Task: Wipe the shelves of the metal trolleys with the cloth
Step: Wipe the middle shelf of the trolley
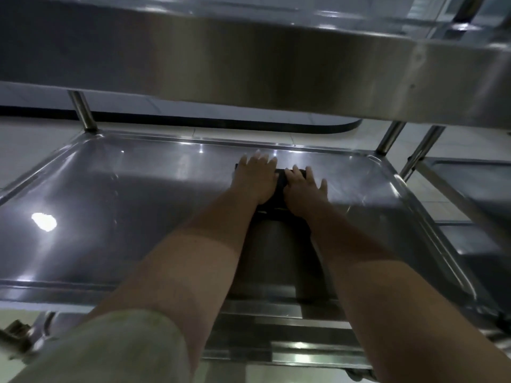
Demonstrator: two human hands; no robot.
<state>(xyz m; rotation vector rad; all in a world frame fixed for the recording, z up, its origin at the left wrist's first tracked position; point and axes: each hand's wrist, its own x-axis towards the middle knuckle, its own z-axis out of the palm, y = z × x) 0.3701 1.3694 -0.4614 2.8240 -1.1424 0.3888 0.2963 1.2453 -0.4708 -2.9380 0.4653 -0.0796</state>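
A dark cloth (279, 186) lies flat on the lower shelf (124, 194) of a shiny metal trolley, toward the shelf's far edge and right of centre. My left hand (255, 176) presses on the cloth's left part with fingers spread and straight. Beside it, my right hand (302, 189) presses on the cloth's right part, fingers also spread. Most of the cloth is hidden under both palms. Both forearms reach in from the near edge.
The upper shelf (249, 67) of the same trolley hangs close overhead across the top of the view. Upright posts (83, 111) stand at the far corners. A second trolley's shelf (475, 183) adjoins on the right. Pale tiled floor lies beyond.
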